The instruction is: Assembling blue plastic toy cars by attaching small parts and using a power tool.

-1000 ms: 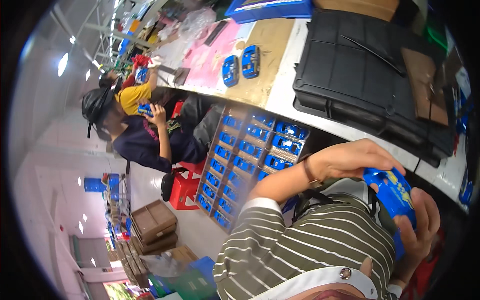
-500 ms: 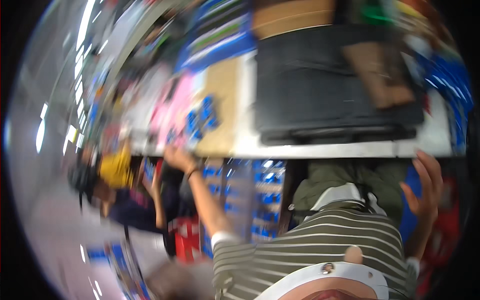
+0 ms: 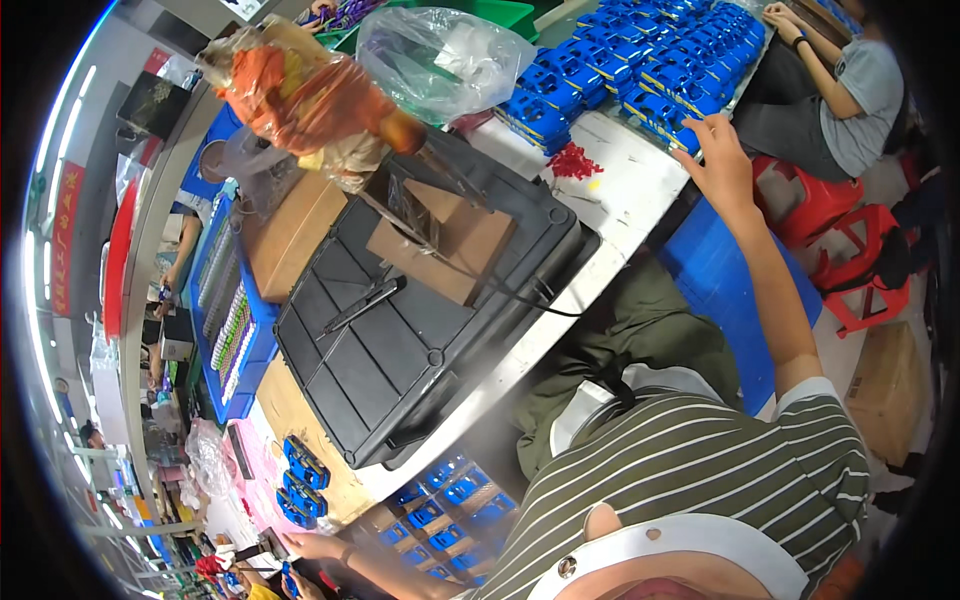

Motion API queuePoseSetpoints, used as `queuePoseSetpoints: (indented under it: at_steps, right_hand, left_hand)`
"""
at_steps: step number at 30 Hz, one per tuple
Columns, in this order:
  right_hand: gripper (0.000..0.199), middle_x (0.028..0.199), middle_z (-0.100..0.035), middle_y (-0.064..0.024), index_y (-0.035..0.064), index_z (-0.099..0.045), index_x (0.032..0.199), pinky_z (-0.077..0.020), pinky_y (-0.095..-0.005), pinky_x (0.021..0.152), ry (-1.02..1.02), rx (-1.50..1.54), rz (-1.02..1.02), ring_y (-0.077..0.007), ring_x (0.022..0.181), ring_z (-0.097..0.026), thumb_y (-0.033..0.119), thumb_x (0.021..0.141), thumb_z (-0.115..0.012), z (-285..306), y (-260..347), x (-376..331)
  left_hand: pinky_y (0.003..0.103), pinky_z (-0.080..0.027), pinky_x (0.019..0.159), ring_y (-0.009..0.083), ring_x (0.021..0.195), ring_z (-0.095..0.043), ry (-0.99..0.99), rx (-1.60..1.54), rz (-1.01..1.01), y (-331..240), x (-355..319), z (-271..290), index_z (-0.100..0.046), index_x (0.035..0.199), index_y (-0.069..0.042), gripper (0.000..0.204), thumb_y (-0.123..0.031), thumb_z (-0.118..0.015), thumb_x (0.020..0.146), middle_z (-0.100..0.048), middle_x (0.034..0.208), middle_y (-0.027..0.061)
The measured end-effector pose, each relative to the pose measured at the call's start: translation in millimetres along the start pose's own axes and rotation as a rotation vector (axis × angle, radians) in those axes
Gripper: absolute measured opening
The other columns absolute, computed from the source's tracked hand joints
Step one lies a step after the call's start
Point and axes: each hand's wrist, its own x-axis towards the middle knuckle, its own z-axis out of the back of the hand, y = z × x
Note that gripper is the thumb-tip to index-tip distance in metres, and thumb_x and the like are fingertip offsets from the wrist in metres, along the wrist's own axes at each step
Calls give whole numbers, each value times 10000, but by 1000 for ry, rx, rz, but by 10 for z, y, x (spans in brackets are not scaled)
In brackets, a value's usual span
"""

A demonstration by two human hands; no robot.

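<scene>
My right hand (image 3: 722, 165) reaches to the table's right edge, fingers spread with nothing between them. Just beyond its fingertips lie many blue plastic shells (image 3: 655, 65) that look like toy car bodies; whether the fingers touch one I cannot tell. At the lower left, my left hand (image 3: 312, 546) is at the table edge, its fingers stretched out and no object visible in them. Several more blue car shells (image 3: 302, 480) rest on a tan board (image 3: 340, 488) close to it. Between my hands stands a black lidded box (image 3: 380, 370) with a slim black tool (image 3: 365, 305) on top.
Brown cardboard (image 3: 450, 250) and an orange, plastic-wrapped bundle on a stand (image 3: 310, 95) rise above the box. Small red pieces (image 3: 574, 162) lie near the shells. A blue tray (image 3: 232, 325) sits behind. Red stools (image 3: 850, 245) and a seated person (image 3: 855, 95) are to the right.
The view has swung to the right and sharpened. My right hand has risen from beside the table edge to the blue shells; my left hand stays near the board's edge.
</scene>
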Motion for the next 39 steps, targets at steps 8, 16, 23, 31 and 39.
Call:
queuePoseSetpoints:
  at_steps: [8, 16, 23, 31, 39]
  right_hand:
    - [214, 836, -518, -77, 84, -577, 853, -497, -360, 599, 35, -161, 33, -242, 775, -593, 275, 798, -655, -332, -274, 93]
    - [299, 873, -532, -61, -9, -542, 870, -410, -300, 710, 606, 1135, -69, -154, 806, -499, 273, 822, -632, 426, 264, -554]
    - [267, 829, -589, -75, -11, -575, 840, -448, -277, 638, 1016, 1469, 11, -142, 707, -560, 247, 835, -645, 366, 672, -605]
    - [136, 866, -596, -76, 96, -647, 956, -471, -344, 638, 284, 448, 297, -256, 750, -601, 105, 834, -588, -880, 425, 382]
    - [95, 881, -593, -91, 65, -607, 885, -468, -382, 667, 380, 410, 410, -309, 799, -592, 121, 809, -599, -1089, 345, 492]
  left_hand:
    - [320, -474, 806, 240, 856, -577, 24, -399, -214, -3096, -1502, 285, -591, 1040, 63, 319, -196, -419, 966, -623, 969, 154]
    - [406, -264, 1082, 296, 1291, -364, 1874, -1511, 600, -4657, -3001, 14, -186, 1417, 17, 1040, -477, -752, 698, -379, 1371, 199]
    - [418, -419, 938, 288, 1064, -538, 1791, -1647, 839, -4768, -3406, -127, -472, 1145, -4, 611, -352, -756, 730, -563, 1095, 165]
    - [313, -470, 814, 199, 940, -564, 1788, -1494, 452, -4672, -3335, -157, -490, 1088, -22, 524, -129, -803, 681, -536, 998, 115]
    - [294, -451, 788, 189, 900, -545, 1706, -1564, 158, -4646, -3281, -249, -533, 1053, 0, 538, -134, -839, 631, -538, 985, 118]
